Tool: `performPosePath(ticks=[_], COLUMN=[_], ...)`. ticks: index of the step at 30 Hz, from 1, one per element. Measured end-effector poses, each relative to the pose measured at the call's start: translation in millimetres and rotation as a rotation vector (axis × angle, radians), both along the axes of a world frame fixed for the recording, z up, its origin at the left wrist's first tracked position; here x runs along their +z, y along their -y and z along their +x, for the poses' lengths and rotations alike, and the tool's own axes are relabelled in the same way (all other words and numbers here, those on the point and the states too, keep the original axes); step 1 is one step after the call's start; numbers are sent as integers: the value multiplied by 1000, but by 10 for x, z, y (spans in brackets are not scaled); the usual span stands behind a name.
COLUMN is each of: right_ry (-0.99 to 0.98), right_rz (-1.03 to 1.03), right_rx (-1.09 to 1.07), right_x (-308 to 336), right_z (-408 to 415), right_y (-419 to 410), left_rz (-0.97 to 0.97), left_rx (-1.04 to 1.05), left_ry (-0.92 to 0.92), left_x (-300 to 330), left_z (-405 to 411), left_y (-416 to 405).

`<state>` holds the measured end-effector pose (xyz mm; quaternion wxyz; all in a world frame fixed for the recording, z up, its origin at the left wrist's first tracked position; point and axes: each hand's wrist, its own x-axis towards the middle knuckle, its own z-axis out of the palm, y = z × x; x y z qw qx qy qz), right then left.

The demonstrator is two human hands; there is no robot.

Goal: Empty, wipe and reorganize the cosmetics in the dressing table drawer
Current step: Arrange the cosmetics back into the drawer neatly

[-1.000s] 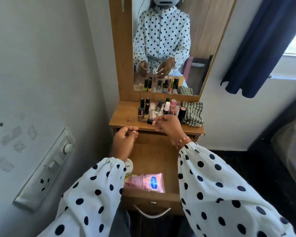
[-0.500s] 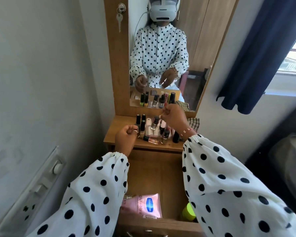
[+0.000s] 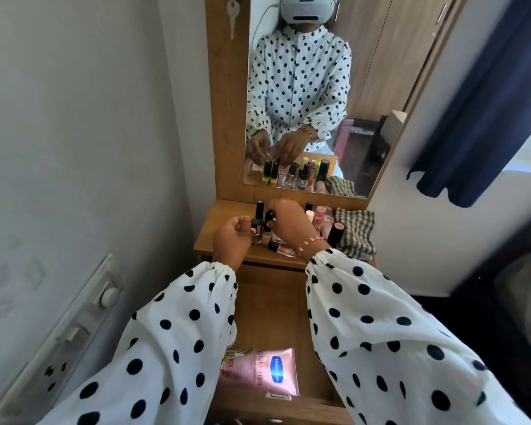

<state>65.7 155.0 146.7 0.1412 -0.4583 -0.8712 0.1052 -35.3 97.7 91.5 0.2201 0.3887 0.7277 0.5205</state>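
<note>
Dressing table shelf (image 3: 215, 240), one checked cloth (image 3: 354, 233), one pink tube (image 3: 262, 374) in drawer (image 3: 276, 314)

- Wooden worktop (image 3: 215, 237) below the mirror, bare at its 9 o'clock side.
- Small cosmetic bottles (image 3: 259, 222) stand clustered at its centre; one bottle (image 3: 281, 248) lies flat at 6 o'clock.
- Checked cloth (image 3: 354, 233) sits crumpled at 3 o'clock, beside a dark-capped tube (image 3: 335, 234).

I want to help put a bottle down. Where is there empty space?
Bare wood shows on the shelf left of the left hand, and in the drawer above the pink tube. Between the bottles and checked cloth it is crowded.
</note>
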Motion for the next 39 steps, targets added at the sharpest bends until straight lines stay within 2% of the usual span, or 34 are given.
performPosePath(ticks=[8, 13, 17, 21, 25, 32, 36, 37, 39], right_ry=[-80, -194, -267, -313, -382, -571, -765, -736, -550], right_rz=[-12, 81, 74, 11, -56, -264, -398, -348, -192], right_rx=[-49, -36, -17, -14, -19, 19, 15, -31, -113], right_x=[65, 212, 348, 436, 475, 482, 507, 504, 453], right_z=[61, 145, 173, 148, 101, 51, 126, 134, 124], right_y=[19, 95, 157, 186, 197, 211, 57, -14, -155], left_rz=[-17, -37, 24, 154, 131, 146, 130, 117, 91], left_rx=[-26, -45, -60, -213, -275, -231, -128, -117, -103], left_ry=[-35, -15, -53, -143, -189, -110, -49, -48, -41], left_x=[-45, -3, 120, 299, 403, 430, 392, 372, 334], left_z=[-20, -14, 49, 80, 31, -63, -114, -135, -176], left_y=[4, 51, 132, 208, 198, 185, 176, 181, 203])
